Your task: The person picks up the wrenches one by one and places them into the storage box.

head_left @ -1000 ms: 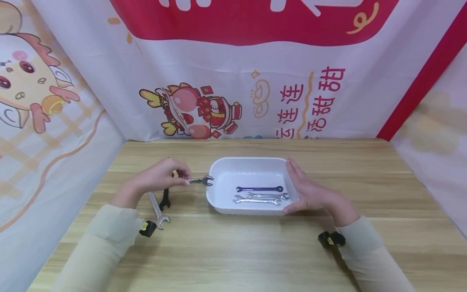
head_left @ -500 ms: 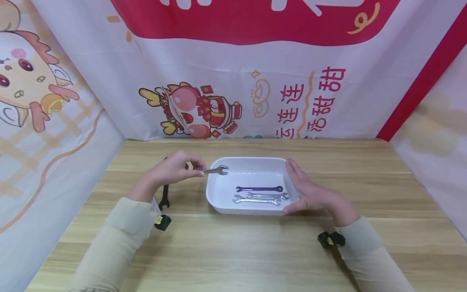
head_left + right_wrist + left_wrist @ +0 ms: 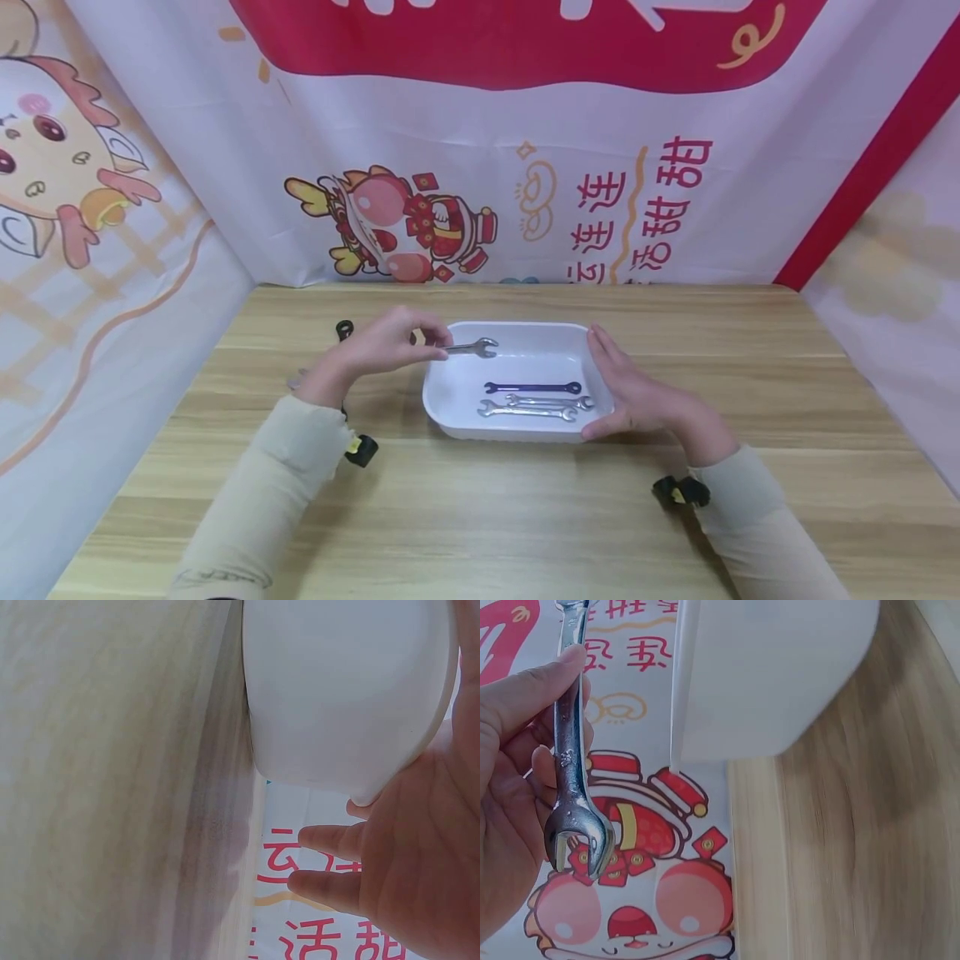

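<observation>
My left hand (image 3: 390, 340) pinches a silver open-end wrench (image 3: 472, 347) between thumb and fingers, its far jaw end over the left part of the white tray (image 3: 487, 435). In the left wrist view the same wrench (image 3: 568, 742) shows both ends, beside the tray's wall (image 3: 765, 682). Inside the tray lie a dark blue wrench (image 3: 532, 387) and two silver wrenches (image 3: 528, 412), roughly side by side. Against the tray's right end rests my right hand (image 3: 633, 396), thumb at the front corner and fingers stretched toward the back; in the right wrist view the palm (image 3: 420, 847) is beside the rim.
Left of the tray, a black wrench (image 3: 344, 329) lies on the wooden table (image 3: 480, 517), mostly hidden by my left hand. A sliver of a silver wrench (image 3: 295, 379) shows behind that wrist. A printed cloth (image 3: 510, 192) hangs along the table's back edge.
My left hand has carried the silver wrench rightward, from the tray's left rim to over its inside. The left forearm now covers more of the wrenches on the table. My right hand stays put.
</observation>
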Available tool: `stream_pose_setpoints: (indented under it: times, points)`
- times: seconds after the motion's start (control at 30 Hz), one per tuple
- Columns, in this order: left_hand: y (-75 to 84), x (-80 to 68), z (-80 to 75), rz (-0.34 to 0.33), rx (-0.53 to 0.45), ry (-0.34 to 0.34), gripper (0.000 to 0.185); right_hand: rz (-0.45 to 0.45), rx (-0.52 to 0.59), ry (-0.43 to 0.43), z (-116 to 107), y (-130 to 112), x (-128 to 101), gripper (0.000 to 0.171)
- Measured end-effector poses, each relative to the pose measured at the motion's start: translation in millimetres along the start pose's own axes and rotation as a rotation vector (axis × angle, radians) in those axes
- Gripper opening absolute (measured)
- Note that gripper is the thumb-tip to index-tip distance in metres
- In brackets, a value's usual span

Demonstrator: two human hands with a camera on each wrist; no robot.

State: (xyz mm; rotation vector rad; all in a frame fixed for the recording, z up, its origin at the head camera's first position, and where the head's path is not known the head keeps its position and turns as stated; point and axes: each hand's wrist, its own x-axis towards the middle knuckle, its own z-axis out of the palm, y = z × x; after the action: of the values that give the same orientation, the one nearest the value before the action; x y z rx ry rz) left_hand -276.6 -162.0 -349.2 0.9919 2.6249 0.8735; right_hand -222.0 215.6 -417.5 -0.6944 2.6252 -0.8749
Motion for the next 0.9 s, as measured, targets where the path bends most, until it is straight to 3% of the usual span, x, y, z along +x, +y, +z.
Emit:
stream_pose_setpoints:
  times: [0.23,0.57,0.9]
  points:
    - [5.1,12.2,5.9,0.0,-0.022,0.002,0.017,0.002,0.005,-0.003,0,0,1,0.144]
    - [6.7,32.4,20.8,0.1,-0.044,0.032,0.016,0.028,0.008,-0.005,0,-2,0,0.146]
    - [5.8,51.4,44.9,0.161,-0.068,0.018,0.014,0.011,0.023,0.006,2,-2,1,0.148]
